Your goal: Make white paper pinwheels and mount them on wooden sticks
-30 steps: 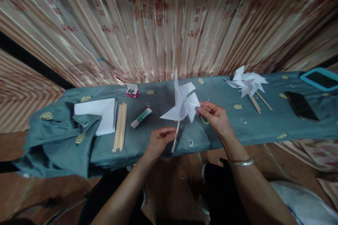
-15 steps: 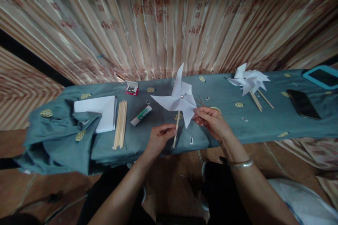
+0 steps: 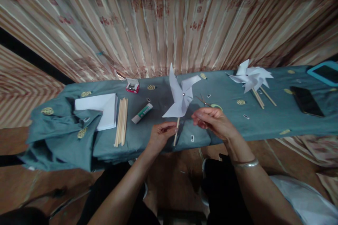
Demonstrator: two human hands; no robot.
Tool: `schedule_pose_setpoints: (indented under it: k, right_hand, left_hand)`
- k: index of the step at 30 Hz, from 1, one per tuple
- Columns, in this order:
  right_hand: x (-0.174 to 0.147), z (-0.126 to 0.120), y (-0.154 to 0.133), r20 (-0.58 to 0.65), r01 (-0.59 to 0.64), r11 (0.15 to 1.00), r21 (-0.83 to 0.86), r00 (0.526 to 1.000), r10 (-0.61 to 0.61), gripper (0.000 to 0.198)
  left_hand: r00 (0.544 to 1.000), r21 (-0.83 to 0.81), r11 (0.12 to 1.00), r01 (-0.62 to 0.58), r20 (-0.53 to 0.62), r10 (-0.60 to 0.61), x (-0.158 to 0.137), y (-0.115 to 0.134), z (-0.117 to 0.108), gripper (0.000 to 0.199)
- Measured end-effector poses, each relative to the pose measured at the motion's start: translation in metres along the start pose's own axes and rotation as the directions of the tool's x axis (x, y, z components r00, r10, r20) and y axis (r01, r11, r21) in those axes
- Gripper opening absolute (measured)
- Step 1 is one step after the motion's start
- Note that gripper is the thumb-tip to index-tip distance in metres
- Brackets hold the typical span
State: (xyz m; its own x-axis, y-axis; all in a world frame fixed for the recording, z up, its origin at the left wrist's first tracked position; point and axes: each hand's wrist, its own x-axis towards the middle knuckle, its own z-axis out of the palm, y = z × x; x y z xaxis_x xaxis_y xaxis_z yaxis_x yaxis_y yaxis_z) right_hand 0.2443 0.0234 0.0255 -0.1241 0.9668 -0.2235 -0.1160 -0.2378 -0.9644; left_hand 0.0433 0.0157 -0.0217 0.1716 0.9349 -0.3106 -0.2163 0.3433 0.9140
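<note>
A white paper pinwheel [image 3: 180, 104] with a silver pin at its centre stands tilted above the table. My left hand [image 3: 160, 135] is closed round its wooden stick [image 3: 176, 132], thumb and fingers pinching it below the blades. To the right of the pinwheel, my right hand [image 3: 215, 122] hangs apart from the paper with its fingers curled in and nothing visible in them. Scissors [image 3: 216, 106] with a greenish handle lie just beyond that hand. A glue stick [image 3: 142, 113] lies left of the pinwheel, near a small red box of pins [image 3: 132, 87].
Several loose wooden sticks [image 3: 121, 122] lie beside a stack of folded white paper [image 3: 108, 114] at left. Finished-looking pinwheels [image 3: 250, 77] rest at right, with a black phone [image 3: 306, 101] and a blue-framed device [image 3: 326, 73]. A patterned curtain [image 3: 163, 24] hangs behind the cloth-covered table [image 3: 227, 133].
My right hand has let go of a paper blade and drawn slightly right. The pinwheel's blades have turned, while my left hand keeps its hold on the stick.
</note>
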Motion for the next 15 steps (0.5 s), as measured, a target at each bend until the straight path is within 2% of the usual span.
schedule_pose_setpoints:
  k: [2,5,6,8,11,15]
  right_hand:
    - [0.005,-0.011,-0.001,-0.163,0.082,0.996,0.033,0.984,-0.076,0.029]
    - [0.018,-0.018,0.004,-0.353,0.189,0.982,-0.013,0.918,-0.181,0.032]
    - [0.022,-0.018,0.006,-0.374,0.208,0.978,-0.026,0.905,-0.203,0.036]
    - [0.028,-0.015,0.011,-0.361,0.218,0.976,-0.024,0.908,-0.212,0.041]
    - [0.031,-0.011,0.014,-0.318,0.17,0.985,-0.028,0.933,-0.17,0.041]
    - [0.028,-0.012,0.013,-0.336,0.125,0.991,-0.051,0.932,-0.135,0.039]
  left_hand:
    - [1.0,0.007,1.0,0.006,0.008,-0.006,-0.001,0.001,0.0,0.026]
    - [0.999,0.007,1.0,0.023,0.03,-0.023,-0.003,0.002,0.0,0.028]
    - [0.999,0.004,1.0,0.028,0.036,-0.028,-0.003,0.002,0.0,0.029]
    - [0.998,-0.005,0.999,0.039,0.049,-0.039,-0.003,0.001,0.0,0.028]
    - [0.997,-0.006,0.999,0.052,0.056,-0.051,-0.002,0.001,-0.001,0.027]
    - [0.997,-0.024,0.998,0.063,0.05,-0.062,0.0,0.0,-0.001,0.026]
